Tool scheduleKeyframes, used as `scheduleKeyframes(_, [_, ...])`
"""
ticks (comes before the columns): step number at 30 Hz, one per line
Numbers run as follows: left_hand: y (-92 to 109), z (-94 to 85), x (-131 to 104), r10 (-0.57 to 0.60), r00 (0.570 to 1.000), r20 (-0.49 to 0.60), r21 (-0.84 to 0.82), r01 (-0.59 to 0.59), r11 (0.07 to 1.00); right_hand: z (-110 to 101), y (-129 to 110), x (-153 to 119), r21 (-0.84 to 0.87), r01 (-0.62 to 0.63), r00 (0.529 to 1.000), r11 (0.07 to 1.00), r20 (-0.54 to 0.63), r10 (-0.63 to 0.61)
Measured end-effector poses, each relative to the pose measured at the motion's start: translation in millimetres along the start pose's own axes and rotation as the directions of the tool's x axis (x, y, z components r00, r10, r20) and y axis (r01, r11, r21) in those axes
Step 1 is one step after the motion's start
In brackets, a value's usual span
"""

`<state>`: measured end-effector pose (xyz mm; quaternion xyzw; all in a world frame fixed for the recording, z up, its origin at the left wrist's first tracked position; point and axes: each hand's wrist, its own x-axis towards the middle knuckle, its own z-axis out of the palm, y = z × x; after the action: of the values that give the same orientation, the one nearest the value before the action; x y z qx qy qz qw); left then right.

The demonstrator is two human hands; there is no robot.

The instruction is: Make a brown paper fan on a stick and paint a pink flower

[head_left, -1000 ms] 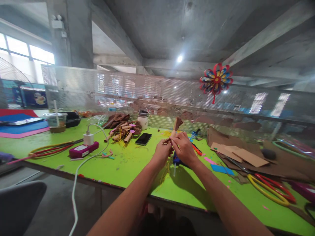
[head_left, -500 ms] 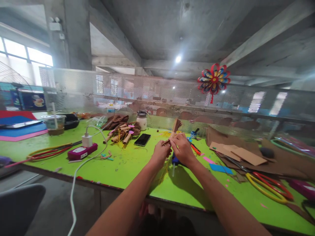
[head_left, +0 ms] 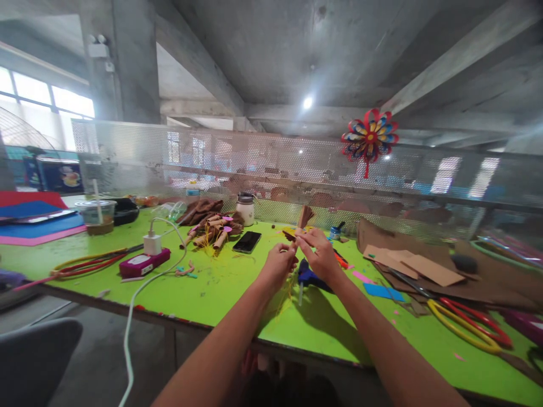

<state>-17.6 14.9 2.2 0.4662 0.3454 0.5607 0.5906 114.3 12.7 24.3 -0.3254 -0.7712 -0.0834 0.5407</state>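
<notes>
Above the green table [head_left: 229, 285], my left hand [head_left: 279, 263] and my right hand [head_left: 317, 251] come close together, and the fingers of both are pinching one brown paper piece [head_left: 306, 216], whose fanned end stands up over the fingertips. Just below my right hand lies a blue glue gun [head_left: 309, 275], partly covered, while farther left a black phone [head_left: 247, 242] lies flat beside the brown paper rolls [head_left: 220, 238]

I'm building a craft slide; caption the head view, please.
Left hand and right hand meet at a flared brown paper piece above a green table, paper rolls lying to the left.
</notes>
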Motion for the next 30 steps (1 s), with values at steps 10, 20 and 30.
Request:
scheduleKeyframes(10, [4,0.8,-4,-0.002,1.0,0.011,0.031,0.001,1.0,3,9,-1,-0.02,-0.011,1.0,1.0,0.02,0.011])
scheduleKeyframes(20, [5,-0.2,-3,0.02,0.998,0.064,0.008,-0.021,1.0,7,17,-6,-0.11,0.041,0.995,0.993,0.093,-0.031])
scheduleKeyframes(30, [-4,-5.2,6,0.1,0.993,0.063,-0.015,-0.099,0.995,7,15,-8,-0.104,0.02,0.996,0.994,0.084,-0.012])
